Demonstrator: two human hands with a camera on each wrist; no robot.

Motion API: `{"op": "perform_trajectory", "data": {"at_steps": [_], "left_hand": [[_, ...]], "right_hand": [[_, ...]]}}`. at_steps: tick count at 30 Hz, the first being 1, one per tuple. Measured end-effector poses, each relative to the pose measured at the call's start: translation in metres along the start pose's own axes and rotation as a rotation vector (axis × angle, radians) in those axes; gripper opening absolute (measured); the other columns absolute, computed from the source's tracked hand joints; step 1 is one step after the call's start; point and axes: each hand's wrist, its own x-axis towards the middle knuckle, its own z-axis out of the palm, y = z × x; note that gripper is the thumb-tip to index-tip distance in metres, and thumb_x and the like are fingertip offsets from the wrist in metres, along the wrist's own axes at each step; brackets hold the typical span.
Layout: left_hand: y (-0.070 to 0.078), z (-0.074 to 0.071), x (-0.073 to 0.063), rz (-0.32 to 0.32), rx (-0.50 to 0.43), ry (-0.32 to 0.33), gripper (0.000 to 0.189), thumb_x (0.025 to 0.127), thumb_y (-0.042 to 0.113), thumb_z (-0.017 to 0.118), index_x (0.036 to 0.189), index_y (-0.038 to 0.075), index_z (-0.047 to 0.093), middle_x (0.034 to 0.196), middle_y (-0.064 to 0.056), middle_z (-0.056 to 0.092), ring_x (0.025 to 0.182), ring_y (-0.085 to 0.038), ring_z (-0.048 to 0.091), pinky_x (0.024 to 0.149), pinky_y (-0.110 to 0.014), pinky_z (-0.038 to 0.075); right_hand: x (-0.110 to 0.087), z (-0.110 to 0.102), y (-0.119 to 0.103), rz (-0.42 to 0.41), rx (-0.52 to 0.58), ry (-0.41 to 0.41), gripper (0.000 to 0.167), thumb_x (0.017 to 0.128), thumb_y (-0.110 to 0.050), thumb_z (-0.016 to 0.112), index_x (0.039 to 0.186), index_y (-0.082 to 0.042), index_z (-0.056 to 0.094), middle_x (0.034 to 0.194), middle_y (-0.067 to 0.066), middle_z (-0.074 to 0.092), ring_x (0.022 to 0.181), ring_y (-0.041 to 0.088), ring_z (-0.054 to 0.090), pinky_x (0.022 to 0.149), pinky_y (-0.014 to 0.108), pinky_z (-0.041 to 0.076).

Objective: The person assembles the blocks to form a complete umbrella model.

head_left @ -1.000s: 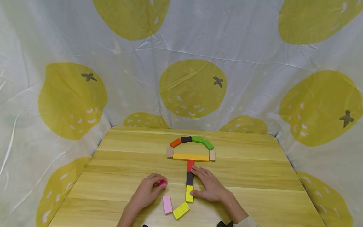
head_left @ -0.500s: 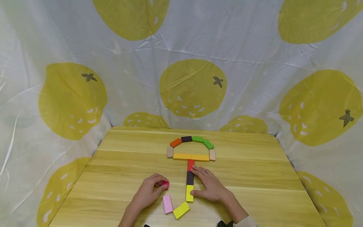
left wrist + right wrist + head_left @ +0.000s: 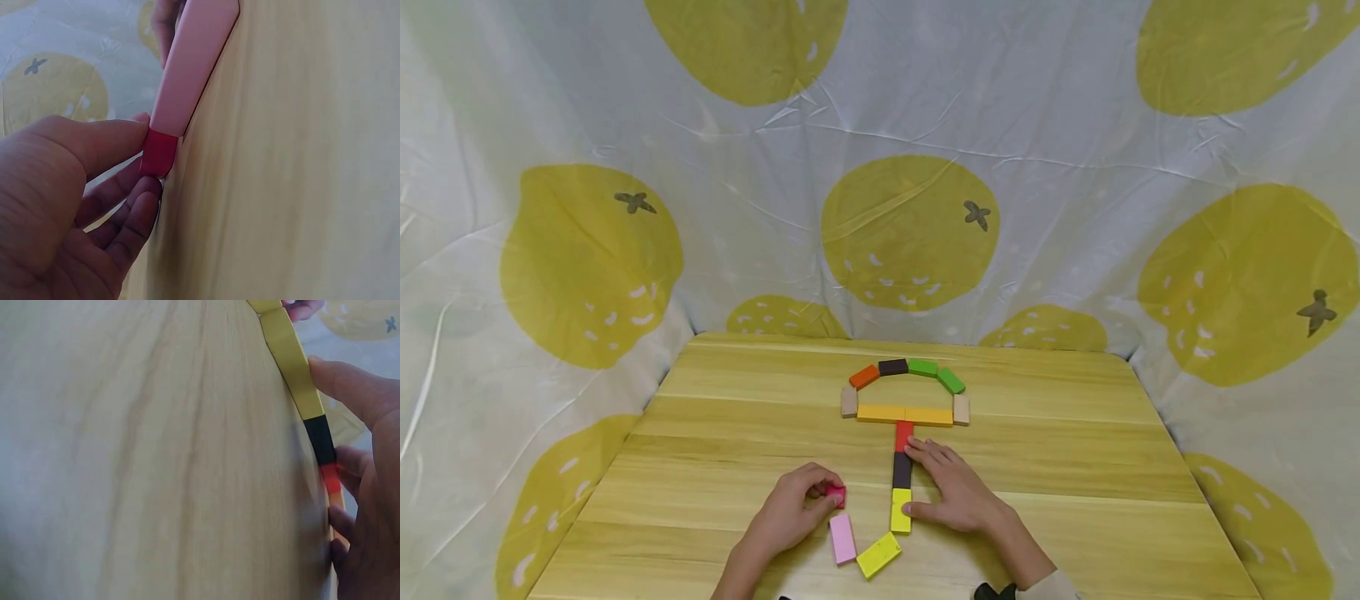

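My left hand [image 3: 790, 507] pinches a small magenta block [image 3: 159, 153] between thumb and fingers; in the left wrist view it sits against the end of a light pink block [image 3: 195, 69]. That pink block [image 3: 842, 539] meets a slanted yellow block [image 3: 878, 556] at its lower end. To the right, a yellow block [image 3: 901, 511], a black block [image 3: 902, 470] and a red block [image 3: 904, 435] stand end to end in a column. Along this column lies my right hand [image 3: 955, 492], its thumb touching the yellow block and its fingertips near the red one.
Two orange blocks [image 3: 905, 415] form a bar atop the column. Above them curves an arch of wooden, orange-red, black and green blocks [image 3: 922, 367]. The wooden table [image 3: 1060, 450] extends on both sides, with a lemon-print cloth [image 3: 1045, 225] behind it.
The magenta block, pinched in my left hand, has moved slightly down toward the light pink block and now touches its end. My right hand has stayed in place.
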Motion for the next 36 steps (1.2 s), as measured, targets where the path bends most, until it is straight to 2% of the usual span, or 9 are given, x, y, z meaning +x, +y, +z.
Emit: {"op": "perform_trajectory", "data": {"at_steps": [6, 19, 36], "left_hand": [[0.0006, -0.0013, -0.0017, -0.02, 0.012, -0.023, 0.007, 0.097, 0.023, 0.074, 0.103, 0.025, 0.072, 0.099, 0.015, 0.066, 0.089, 0.0, 0.06, 0.083, -0.023, 0.058], [0.0036, -0.0008, -0.0018, -0.035, 0.008, -0.038, 0.008, 0.097, 0.022, 0.074, 0.105, 0.023, 0.073, 0.101, 0.012, 0.067, 0.09, 0.0, 0.06, 0.084, -0.024, 0.058], [0.0027, -0.0001, -0.0036, -0.025, 0.015, -0.044, 0.007, 0.097, 0.025, 0.074, 0.104, 0.026, 0.073, 0.101, 0.014, 0.067, 0.091, 0.0, 0.061, 0.085, -0.026, 0.058]], "right_hand": [[0.0006, -0.0003, -0.0006, -0.007, 0.002, 0.004, 0.088, 0.09, -0.065, 0.065, 0.161, -0.021, 0.037, 0.17, -0.003, 0.029, 0.157, 0.034, 0.026, 0.123, 0.063, 0.028], [0.0001, -0.0001, -0.0011, 0.004, -0.003, 0.004, 0.088, 0.09, -0.064, 0.066, 0.161, -0.022, 0.037, 0.17, -0.004, 0.029, 0.157, 0.034, 0.026, 0.123, 0.063, 0.028], [0.0021, 0.0017, 0.0019, -0.008, -0.031, 0.006, 0.088, 0.09, -0.064, 0.067, 0.161, -0.023, 0.036, 0.17, -0.003, 0.029, 0.156, 0.033, 0.028, 0.122, 0.062, 0.029]]}}
